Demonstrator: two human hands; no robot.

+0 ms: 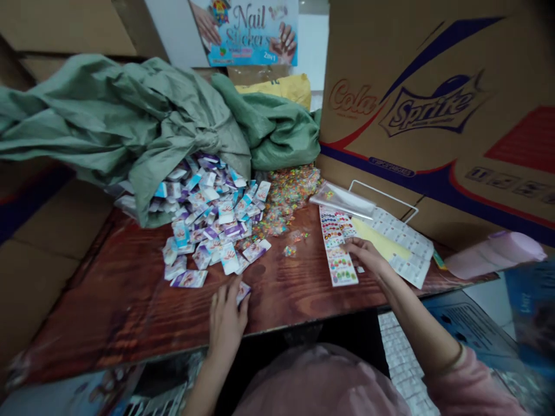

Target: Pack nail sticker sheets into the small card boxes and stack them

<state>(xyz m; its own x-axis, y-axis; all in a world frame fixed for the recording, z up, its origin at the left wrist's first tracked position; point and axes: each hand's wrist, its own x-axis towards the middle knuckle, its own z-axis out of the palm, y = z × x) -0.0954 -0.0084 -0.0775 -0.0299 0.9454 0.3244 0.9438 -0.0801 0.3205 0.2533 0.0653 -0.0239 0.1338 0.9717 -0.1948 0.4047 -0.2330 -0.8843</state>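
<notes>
My left hand [226, 312] is low on the surface [277, 294], near its front edge, thumb and fingers pinching a small purple-and-white printed card packet [243, 292]. The packet sits at the fingertips, on the thumb side. My right hand [366, 254], well apart from the left, reaches in from the right, fingers bent and touching the right edge of a long, narrow white sticker sheet [342, 268] printed with rows of coloured motifs. Cannot tell whether they pinch the sheet or only rest on it. The sheet lies flat, its lower end nearer to me than the fingertips.

Ahead of the left hand: a loose heap of small white, blue and purple card packets [212, 222], spilling from under a grey-green cloth sack [177, 110]. Beside the heap, on its right: a spread of tiny clear bags with multicoloured contents [288, 193]. Beyond the right hand: a clear plastic sleeve [344, 201] over the sheet's far end. Right of the sheet: pale yellow paper [381, 240] on white printed sheets [416, 254]. Farther right, a pink cylindrical bottle [494, 254], lying tilted.
</notes>
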